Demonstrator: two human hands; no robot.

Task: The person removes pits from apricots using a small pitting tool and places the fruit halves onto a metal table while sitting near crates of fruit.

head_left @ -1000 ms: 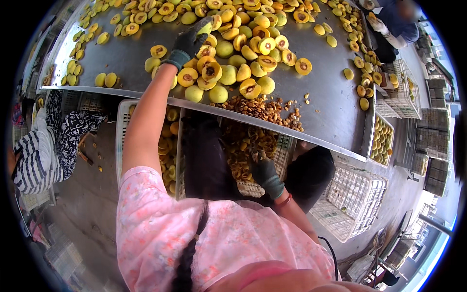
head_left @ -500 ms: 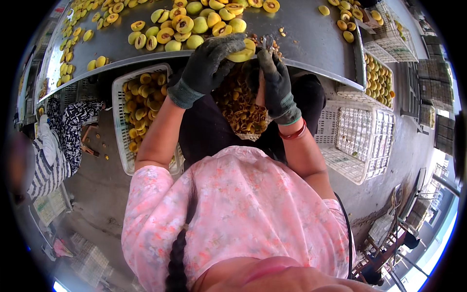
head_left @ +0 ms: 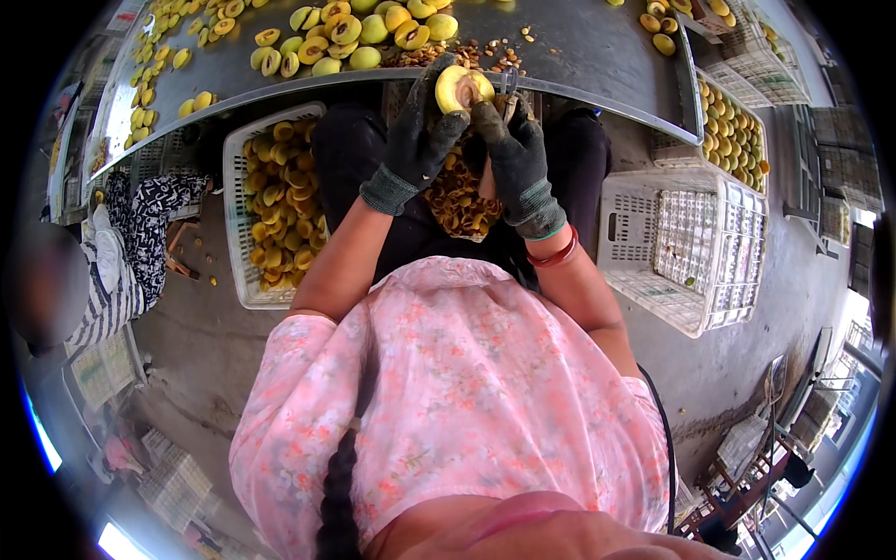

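Observation:
Just off the metal table's near edge, my left hand (head_left: pixel 411 140), in a dark grey glove, is closed round a yellow peach half (head_left: pixel 452 91). The cut face is up and shows a brown hollow at its centre. Close beside it, my gloved right hand (head_left: pixel 516 159) grips a pitting tool (head_left: pixel 510 82) with a metal tip and a wooden handle; its fingertips touch the fruit's edge. Below both hands, between my knees, lie many curved brown-yellow scraps (head_left: pixel 459 201). On the table ahead sit several cut peaches (head_left: pixel 345 30) and a scatter of brown pits (head_left: pixel 467 54).
The steel table (head_left: pixel 579 70) has a raised near edge. A white crate (head_left: pixel 237 219) of peach halves stands at my left. On the right are a white crate (head_left: pixel 737 266) and a fruit-filled crate (head_left: pixel 733 135). Another person (head_left: pixel 117 271) sits at far left.
My left hand has lowered the peach half slightly and turned its cut face up. The right hand has moved left to meet it. More of the pits on the table show.

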